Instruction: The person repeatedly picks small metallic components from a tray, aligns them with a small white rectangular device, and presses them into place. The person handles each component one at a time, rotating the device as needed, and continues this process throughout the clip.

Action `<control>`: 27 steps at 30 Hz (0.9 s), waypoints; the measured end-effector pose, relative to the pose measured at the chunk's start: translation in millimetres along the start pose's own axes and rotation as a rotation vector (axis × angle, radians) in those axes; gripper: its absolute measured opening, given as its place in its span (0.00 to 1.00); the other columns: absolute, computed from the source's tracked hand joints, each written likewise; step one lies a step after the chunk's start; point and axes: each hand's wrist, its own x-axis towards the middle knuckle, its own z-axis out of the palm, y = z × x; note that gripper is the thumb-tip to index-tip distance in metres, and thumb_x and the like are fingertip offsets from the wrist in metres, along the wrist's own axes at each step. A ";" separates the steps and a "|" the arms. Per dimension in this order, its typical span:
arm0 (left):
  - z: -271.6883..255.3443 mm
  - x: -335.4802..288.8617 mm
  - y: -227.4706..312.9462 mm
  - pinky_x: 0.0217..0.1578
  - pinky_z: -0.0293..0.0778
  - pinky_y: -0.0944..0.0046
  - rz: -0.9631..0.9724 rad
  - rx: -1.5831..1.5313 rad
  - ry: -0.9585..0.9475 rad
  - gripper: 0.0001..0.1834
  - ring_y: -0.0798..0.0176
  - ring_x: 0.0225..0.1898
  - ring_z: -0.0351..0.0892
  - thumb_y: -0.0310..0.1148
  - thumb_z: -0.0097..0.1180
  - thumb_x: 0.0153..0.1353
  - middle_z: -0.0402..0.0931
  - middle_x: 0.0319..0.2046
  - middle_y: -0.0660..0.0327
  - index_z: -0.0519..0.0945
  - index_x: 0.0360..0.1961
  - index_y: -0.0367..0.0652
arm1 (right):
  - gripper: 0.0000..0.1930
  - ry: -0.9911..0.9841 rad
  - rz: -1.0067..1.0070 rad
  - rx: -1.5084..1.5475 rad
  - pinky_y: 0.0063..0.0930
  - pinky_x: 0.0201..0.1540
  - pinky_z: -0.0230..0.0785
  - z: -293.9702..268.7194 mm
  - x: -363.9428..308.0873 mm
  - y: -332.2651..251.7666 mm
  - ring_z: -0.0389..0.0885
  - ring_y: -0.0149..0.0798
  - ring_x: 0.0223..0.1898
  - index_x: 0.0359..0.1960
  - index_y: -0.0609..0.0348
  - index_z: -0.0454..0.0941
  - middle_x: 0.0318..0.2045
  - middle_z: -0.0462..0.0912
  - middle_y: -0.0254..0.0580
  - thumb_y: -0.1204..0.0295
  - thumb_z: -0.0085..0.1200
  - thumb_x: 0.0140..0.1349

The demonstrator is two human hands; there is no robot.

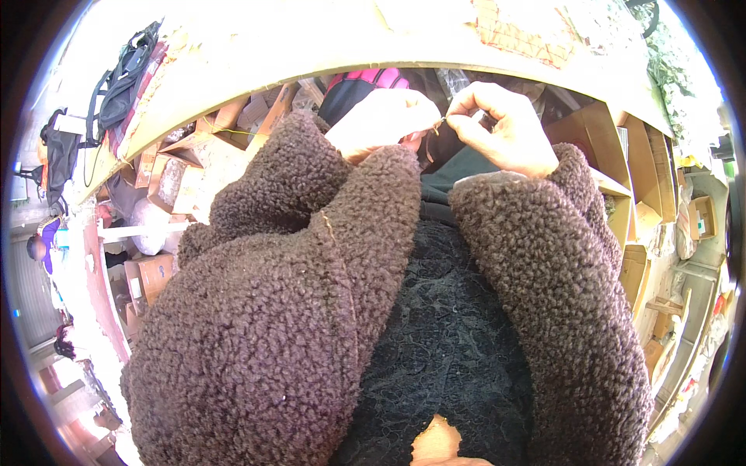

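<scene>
My left hand (382, 123) and my right hand (501, 128) meet in front of me, just below the table's edge. The fingers of each are pinched together. Between the fingertips runs a thin brownish strand (441, 122), like string or thin cord, with a piece hanging below. Its exact kind is too small to make out. The left fingers are washed out by bright light and partly hidden. On the right hand, thumb and forefinger press together at the strand. Fuzzy brown sleeves cover both arms.
A pale table (311, 46) curves across the top, with orange netting (521, 35) on it. A black bag (128, 74) lies at its left end. Below stand open cardboard boxes (587, 140) and a pink-and-black item (373, 78). Another person (47, 241) is at far left.
</scene>
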 end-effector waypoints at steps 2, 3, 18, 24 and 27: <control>0.7 -0.4 -0.5 0.22 0.72 0.64 0.026 0.031 -0.018 0.17 0.65 0.20 0.73 0.34 0.51 0.63 0.76 0.23 0.58 0.75 0.47 0.31 | 0.07 -0.046 0.126 0.068 0.26 0.33 0.69 -0.7 -0.8 -2.3 0.75 0.31 0.30 0.32 0.57 0.77 0.29 0.80 0.35 0.67 0.55 0.57; 0.7 -0.3 -1.2 0.25 0.73 0.64 0.038 0.053 -0.029 0.17 0.64 0.22 0.75 0.34 0.51 0.64 0.77 0.26 0.57 0.75 0.47 0.31 | 0.07 -0.035 0.106 0.069 0.25 0.33 0.69 0.1 -1.0 -3.2 0.75 0.31 0.30 0.32 0.57 0.76 0.29 0.79 0.36 0.68 0.55 0.57; 4.9 1.4 -6.1 0.26 0.66 0.71 -0.031 0.054 -0.019 0.14 0.72 0.23 0.69 0.40 0.52 0.62 0.71 0.21 0.65 0.77 0.34 0.38 | 0.08 0.082 -0.428 -0.318 0.28 0.34 0.69 5.0 2.1 -0.5 0.74 0.37 0.31 0.27 0.58 0.75 0.26 0.75 0.37 0.79 0.60 0.45; 8.7 -3.0 8.3 0.23 0.65 0.74 -0.035 0.113 0.075 0.13 0.75 0.23 0.69 0.37 0.56 0.61 0.71 0.21 0.67 0.78 0.38 0.37 | 0.05 0.103 -0.183 -0.245 0.26 0.32 0.68 7.7 -0.6 -0.8 0.74 0.33 0.28 0.29 0.58 0.76 0.25 0.77 0.36 0.73 0.58 0.51; 13.3 -4.3 12.3 0.22 0.64 0.75 -0.106 0.058 0.128 0.13 0.76 0.22 0.69 0.37 0.56 0.61 0.72 0.21 0.67 0.78 0.38 0.37 | 0.07 0.018 0.080 0.024 0.27 0.31 0.66 6.0 -2.5 -0.8 0.74 0.32 0.28 0.32 0.58 0.76 0.27 0.79 0.37 0.68 0.54 0.56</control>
